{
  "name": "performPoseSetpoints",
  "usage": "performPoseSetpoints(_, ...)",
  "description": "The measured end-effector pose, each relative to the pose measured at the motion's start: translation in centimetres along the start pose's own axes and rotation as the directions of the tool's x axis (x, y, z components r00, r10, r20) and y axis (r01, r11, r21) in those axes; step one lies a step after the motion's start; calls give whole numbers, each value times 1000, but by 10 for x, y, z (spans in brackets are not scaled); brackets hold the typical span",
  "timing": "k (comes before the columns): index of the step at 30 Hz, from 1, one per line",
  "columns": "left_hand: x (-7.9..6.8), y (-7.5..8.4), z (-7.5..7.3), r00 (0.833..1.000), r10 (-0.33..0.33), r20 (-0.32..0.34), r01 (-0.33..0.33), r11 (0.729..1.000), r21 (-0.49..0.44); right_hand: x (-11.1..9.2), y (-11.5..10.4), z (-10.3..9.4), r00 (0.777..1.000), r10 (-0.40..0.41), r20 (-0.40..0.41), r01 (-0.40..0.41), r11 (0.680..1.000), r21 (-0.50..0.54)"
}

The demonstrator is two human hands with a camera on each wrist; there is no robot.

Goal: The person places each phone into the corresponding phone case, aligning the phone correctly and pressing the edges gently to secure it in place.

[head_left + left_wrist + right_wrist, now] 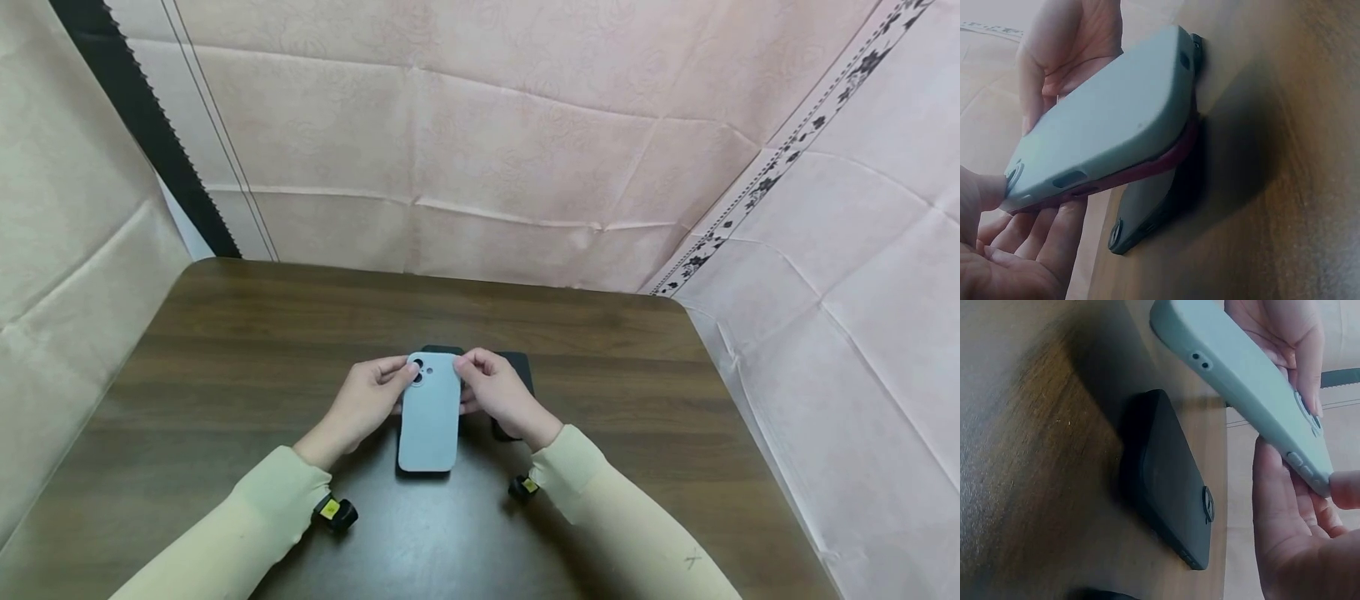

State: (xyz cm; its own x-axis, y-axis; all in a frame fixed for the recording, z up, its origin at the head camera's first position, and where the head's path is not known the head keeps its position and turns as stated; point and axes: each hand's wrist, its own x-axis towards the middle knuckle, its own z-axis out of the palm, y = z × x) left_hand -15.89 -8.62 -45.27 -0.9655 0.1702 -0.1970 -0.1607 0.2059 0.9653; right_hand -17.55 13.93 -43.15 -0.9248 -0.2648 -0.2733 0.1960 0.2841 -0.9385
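A pale blue-green phone case (431,425) is held above the table, its back facing up and its camera end away from me. A dark red edge (1154,167) shows along its underside in the left wrist view; what it belongs to is mostly hidden. My left hand (365,402) pinches the upper left corner, thumb beside the camera opening, fingers underneath. At the upper right corner my right hand (504,395) grips the case by its side buttons, thumb on top. Beside it on the table lies a black phone case (1175,481), partly covered by my right hand in the head view.
Another dark case (442,348) pokes out behind the held one. The brown wooden table (225,400) has rounded far corners. Pale cloth (517,150) hangs behind it and at both sides. Black wrist cameras (336,512) sit at both cuffs.
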Motion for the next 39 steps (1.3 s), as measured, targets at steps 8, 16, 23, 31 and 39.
performPoseSetpoints(8,-1,2,0,1000,-11,-28,11,1000,13,-2,3,0,1000,0,12,1,1000,-32)
performPoseSetpoints(16,2,3,-1,1000,16,-2,-16,1000,-17,-3,3,0,1000,-8,17,9,998,-55)
performPoseSetpoints(23,1,5,0,1000,15,-8,-15,1000,3,-2,2,-1,999,-23,33,24,999,-38)
performPoseSetpoints(31,1,6,1,1000,8,-27,-8,1000,28,-1,2,1,999,-34,34,35,999,-33)
performPoseSetpoints(39,0,5,2,999,7,-34,-6,1000,25,-1,3,2,999,-19,31,21,998,-54)
